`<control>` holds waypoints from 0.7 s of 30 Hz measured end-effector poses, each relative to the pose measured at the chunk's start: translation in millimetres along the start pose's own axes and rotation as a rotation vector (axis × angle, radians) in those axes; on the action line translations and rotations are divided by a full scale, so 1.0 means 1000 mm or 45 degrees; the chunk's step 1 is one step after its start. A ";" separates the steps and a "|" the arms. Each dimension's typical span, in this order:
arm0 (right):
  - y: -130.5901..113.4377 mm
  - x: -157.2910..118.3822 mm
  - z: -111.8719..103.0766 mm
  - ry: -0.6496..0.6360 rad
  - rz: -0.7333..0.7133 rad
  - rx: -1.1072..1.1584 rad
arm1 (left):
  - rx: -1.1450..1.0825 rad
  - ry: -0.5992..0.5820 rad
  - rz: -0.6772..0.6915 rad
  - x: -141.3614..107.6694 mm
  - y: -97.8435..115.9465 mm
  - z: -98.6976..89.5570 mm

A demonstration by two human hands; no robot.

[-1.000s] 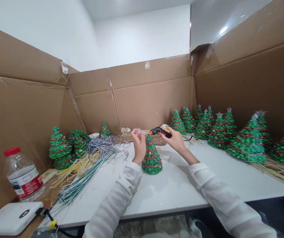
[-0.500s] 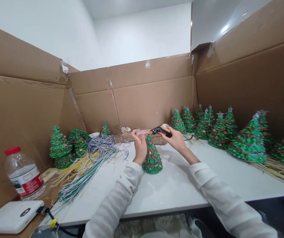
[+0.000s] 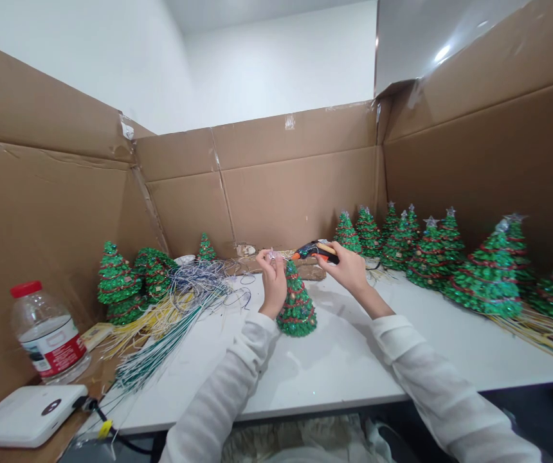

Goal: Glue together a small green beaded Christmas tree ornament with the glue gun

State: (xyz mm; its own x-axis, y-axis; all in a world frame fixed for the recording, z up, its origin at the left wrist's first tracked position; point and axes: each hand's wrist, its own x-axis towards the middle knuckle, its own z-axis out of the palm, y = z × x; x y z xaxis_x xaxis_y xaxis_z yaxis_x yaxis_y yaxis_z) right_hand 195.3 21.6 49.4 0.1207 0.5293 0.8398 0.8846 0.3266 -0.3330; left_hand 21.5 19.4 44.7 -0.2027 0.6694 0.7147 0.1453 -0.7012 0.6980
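Tree (image 3: 297, 312), green and red, stands upright on the white table (image 3: 344, 386) before us. Beside its top, our left hand (image 3: 274, 283) pinches a small clear piece (image 3: 271, 255), and our right hand (image 3: 348, 267) is wrapped around a glue gun (image 3: 311, 249), whose orange nozzle (image 3: 296, 256) points toward this piece. Well to the left of the tree we see a bottle (image 3: 49, 334); its red and white label (image 3: 62, 355) has writing too small for us to read

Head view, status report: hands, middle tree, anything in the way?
Left hand pinching translucent star; right hand holding glue gun, pointed toward left hand. Middle tree upright on white table. Tangled strands off left, apart from that tree.
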 end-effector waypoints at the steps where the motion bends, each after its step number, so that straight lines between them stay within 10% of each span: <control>1: 0.000 0.000 0.000 0.008 -0.004 0.001 | 0.004 0.002 0.007 0.000 -0.001 0.000; 21: -0.005 -0.001 0.005 -0.011 0.110 0.364 | -0.047 0.023 0.002 0.001 0.003 -0.002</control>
State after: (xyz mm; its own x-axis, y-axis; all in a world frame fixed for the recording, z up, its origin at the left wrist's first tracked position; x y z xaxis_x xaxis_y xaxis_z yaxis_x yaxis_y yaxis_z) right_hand 188.6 23.4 48.4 0.1854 0.5709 0.7998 0.7085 0.4864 -0.5114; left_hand 20.2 17.1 47.6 -0.2199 0.6638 0.7149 0.1101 -0.7112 0.6943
